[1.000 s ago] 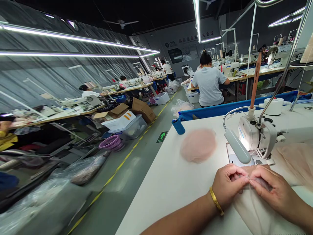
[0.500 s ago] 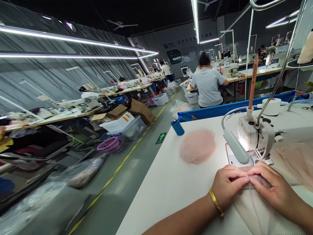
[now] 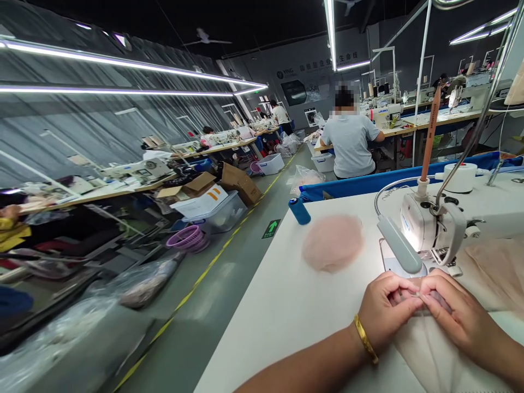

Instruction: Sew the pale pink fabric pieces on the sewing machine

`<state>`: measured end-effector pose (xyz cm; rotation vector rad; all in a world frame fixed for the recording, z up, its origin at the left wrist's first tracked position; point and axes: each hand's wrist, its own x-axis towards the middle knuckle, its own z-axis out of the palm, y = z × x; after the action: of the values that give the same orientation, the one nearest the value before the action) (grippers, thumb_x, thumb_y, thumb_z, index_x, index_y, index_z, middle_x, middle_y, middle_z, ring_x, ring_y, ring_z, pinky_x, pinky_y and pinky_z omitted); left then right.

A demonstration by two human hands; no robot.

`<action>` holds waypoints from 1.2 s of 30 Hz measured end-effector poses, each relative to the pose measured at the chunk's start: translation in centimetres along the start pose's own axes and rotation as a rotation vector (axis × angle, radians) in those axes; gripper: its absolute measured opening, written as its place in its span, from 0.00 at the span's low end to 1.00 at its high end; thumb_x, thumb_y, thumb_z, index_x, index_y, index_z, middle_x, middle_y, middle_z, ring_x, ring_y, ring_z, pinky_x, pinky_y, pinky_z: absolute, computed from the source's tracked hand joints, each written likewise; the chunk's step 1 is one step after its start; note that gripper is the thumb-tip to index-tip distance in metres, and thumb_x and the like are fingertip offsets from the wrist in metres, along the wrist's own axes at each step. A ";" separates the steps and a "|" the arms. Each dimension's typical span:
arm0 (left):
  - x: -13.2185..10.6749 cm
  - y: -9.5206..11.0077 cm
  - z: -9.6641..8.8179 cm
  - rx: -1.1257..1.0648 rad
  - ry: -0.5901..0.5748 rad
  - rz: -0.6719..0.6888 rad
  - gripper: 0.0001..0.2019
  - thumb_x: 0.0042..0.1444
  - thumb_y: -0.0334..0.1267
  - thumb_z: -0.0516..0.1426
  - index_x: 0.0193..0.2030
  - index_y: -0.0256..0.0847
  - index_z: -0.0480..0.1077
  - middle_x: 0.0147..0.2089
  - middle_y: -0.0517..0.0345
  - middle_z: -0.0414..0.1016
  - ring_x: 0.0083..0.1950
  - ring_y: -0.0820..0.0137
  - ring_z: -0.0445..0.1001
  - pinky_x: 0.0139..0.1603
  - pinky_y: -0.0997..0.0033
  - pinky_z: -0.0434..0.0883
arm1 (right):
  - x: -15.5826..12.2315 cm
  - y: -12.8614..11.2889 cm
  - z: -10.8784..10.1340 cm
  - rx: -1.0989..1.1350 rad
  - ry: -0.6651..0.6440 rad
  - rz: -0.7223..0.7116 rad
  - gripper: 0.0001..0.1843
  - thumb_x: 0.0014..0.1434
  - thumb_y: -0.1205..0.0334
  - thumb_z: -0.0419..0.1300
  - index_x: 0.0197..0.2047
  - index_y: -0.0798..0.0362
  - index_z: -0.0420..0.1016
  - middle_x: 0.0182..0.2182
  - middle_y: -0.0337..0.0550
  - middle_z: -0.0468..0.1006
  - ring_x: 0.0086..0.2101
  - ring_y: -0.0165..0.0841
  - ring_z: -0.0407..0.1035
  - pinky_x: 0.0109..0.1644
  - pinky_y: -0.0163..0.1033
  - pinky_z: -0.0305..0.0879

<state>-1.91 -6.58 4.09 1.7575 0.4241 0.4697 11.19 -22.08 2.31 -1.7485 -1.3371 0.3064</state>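
The change at my fingertips is slight: the thumb and forefinger of my left hand (image 3: 385,308) stand a little wider apart along their length than half a second ago, so more of the curled fingers beneath shows, and a small pale bit of cloth is visible where my thumbs nearly meet. I take this as a small adjustment of the grip, with the cloth still being handled by hand. My left hand is pinching the edge of the sheer pale fabric (image 3: 426,352), and my right hand (image 3: 458,311) pinches it just beside, thumb tip against thumb tip; neither has let go. The fabric hangs from that pinch toward me over the white table (image 3: 282,311), just in front of the sewing machine (image 3: 417,221); whether any of it lies under the needle I cannot tell, as my hands and the grey lamp (image 3: 399,244) hide the spot. Against the earlier frame, the whole view has shifted slightly to the right, while the round pink piece (image 3: 332,243) lies flat where it was, near the blue thread spool (image 3: 299,211), and the person in the grey shirt (image 3: 352,144) sits ahead just as before.
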 end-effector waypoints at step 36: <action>0.3 0.0 -0.1 0.069 -0.068 0.036 0.05 0.55 0.37 0.65 0.30 0.40 0.78 0.27 0.62 0.67 0.30 0.71 0.65 0.35 0.72 0.64 | 0.0 -0.6 -0.5 0.028 -0.048 0.079 0.16 0.77 0.49 0.50 0.39 0.44 0.70 0.36 0.40 0.71 0.37 0.38 0.68 0.35 0.40 0.67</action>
<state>-1.71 -6.34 4.15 1.8453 0.3648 0.4236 11.13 -22.31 3.06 -1.7837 -1.2936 0.4112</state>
